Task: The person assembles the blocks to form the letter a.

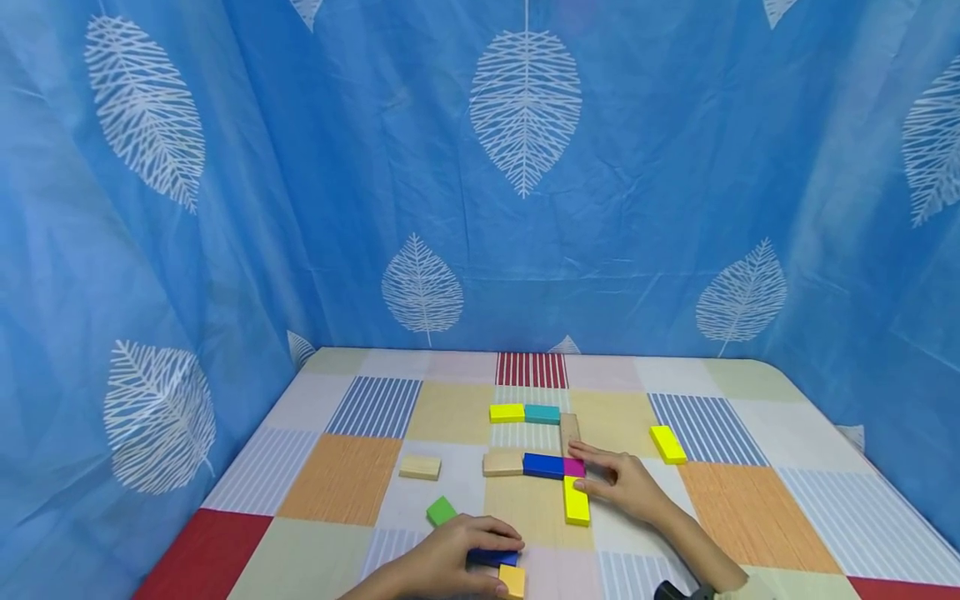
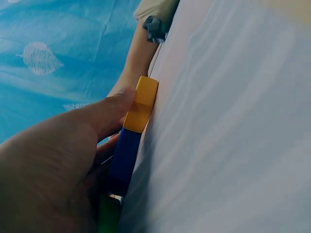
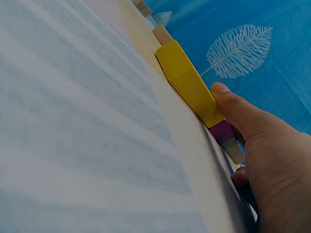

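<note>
Cloth (image 1: pixel 337 479) reaches side and back edges beside blue curtains (image 1: pixel 637 167), leaving wide margins around 12 blocks (image 1: pixel 543 467): 3 yellow, 3 wooden, 2 blue, 1 teal (image 1: pixel 542 414), 1 magenta (image 1: pixel 573 467), 1 green (image 1: pixel 441 510), 1 orange. At the front, the left hand (image 1: pixel 450 554) curls round the near blue block (image 1: pixel 495 558) and touching orange block (image 1: pixel 512 582). Mid-table, the right hand (image 1: pixel 628 486) has its thumb on the near yellow block (image 1: pixel 576 507) and fingertips at the upper wooden block (image 1: pixel 569 427), apart; I cannot tell whether they clamp. 1 yellow block (image 1: pixel 667 445) lies well right, 1 wooden block (image 1: pixel 420 467) left.
</note>
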Motion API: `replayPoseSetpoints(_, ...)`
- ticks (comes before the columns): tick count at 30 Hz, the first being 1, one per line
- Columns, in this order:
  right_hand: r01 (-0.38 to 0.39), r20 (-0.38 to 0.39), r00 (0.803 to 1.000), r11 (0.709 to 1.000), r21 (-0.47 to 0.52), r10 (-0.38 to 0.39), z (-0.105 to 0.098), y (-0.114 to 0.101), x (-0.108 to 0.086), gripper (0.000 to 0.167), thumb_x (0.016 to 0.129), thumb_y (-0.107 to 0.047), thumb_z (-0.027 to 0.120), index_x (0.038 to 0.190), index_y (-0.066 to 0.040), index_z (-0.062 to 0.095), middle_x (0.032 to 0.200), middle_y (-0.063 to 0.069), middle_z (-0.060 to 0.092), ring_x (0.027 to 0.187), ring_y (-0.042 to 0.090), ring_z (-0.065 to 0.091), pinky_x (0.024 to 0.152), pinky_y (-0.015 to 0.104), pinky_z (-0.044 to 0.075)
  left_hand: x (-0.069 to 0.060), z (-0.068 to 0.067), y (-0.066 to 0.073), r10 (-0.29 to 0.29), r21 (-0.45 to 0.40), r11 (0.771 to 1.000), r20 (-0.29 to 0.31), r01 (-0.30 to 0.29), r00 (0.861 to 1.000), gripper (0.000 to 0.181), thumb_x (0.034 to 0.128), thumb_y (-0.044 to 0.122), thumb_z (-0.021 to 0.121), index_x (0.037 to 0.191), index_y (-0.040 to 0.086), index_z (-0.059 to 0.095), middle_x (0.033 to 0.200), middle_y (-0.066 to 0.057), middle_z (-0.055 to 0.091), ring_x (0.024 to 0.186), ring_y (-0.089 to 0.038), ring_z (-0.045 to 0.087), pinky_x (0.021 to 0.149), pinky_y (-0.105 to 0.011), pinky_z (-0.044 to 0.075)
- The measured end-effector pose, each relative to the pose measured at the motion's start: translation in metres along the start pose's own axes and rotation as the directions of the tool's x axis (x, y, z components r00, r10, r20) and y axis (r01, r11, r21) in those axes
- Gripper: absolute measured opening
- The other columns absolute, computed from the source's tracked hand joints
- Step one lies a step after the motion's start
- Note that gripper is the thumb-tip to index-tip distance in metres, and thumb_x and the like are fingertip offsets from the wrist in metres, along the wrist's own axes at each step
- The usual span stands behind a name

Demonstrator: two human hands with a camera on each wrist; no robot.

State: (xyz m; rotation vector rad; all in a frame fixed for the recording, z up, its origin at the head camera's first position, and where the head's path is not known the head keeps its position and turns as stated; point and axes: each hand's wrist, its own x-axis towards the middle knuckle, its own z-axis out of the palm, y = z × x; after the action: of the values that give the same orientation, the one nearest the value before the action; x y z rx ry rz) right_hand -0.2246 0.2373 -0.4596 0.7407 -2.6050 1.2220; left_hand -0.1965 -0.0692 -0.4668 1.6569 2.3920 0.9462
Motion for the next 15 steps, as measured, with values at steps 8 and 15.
replayPoseSetpoints(8,-0.035,0.011,0.999,0.999,-0.012,0.035,0.011,0.034,-0.001,0.048,0.081,-0.026,0.071,0.124,-0.010,0.060,0.129,0.009,0.054,0.086,0.015,0.054,0.047,0.019,0.031,-0.020,-0.006,0.004,-0.206,-0.054,0.978,-0.158,0.199,0.966,0.045,0.0879,0.040,0.059,0.127,0.018,0.057,0.131,0.003,0.051,0.120,-0.015,0.047,0.094,-0.038,0.044)
replayPoseSetpoints(15,-0.042,0.014,0.999,0.999,-0.016,0.043,0.008,0.038,0.000,0.051,0.080,-0.037,0.070,0.125,-0.016,0.060,0.131,0.000,0.053,0.111,0.024,0.054,0.056,0.018,0.040,-0.045,-0.010,-0.009,-0.288,0.069,0.940,-0.361,0.334,0.887,0.051,0.0804,0.044,0.068,0.123,0.017,0.060,0.125,0.001,0.053,0.115,-0.021,0.051,0.089,-0.042,0.047)
